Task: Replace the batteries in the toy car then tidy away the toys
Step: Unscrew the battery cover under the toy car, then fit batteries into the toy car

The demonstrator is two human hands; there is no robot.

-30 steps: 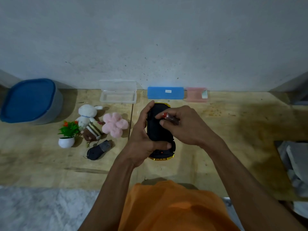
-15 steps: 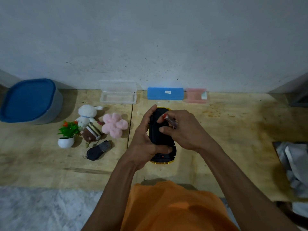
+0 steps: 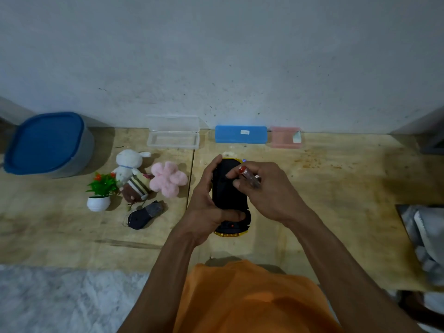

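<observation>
The toy car (image 3: 229,200) lies upside down in the middle, black underside up with yellow body edges showing at both ends. My left hand (image 3: 207,207) grips it from the left, thumb across its near end. My right hand (image 3: 266,191) hovers over the car's far half and holds a small red-tipped, clear-handled tool (image 3: 249,175), probably a screwdriver; its fingertips touch the underside. Left of the car lie a white bunny plush (image 3: 128,162), a striped brown plush (image 3: 137,188), a pink flower plush (image 3: 168,179), a small potted plant (image 3: 99,191) and a dark mouse-shaped toy (image 3: 144,215).
A blue-lidded grey tub (image 3: 48,143) stands far left. Against the wall sit an open clear plastic case (image 3: 173,133), a blue case (image 3: 241,133) and a pink case (image 3: 284,137). Grey cloth (image 3: 425,234) lies at the right edge. A pale rug (image 3: 60,299) borders the wooden board.
Both hands and the car have shifted slightly toward me in the view. The right hand's fingers have moved a little along the car's underside, still holding the tool.
</observation>
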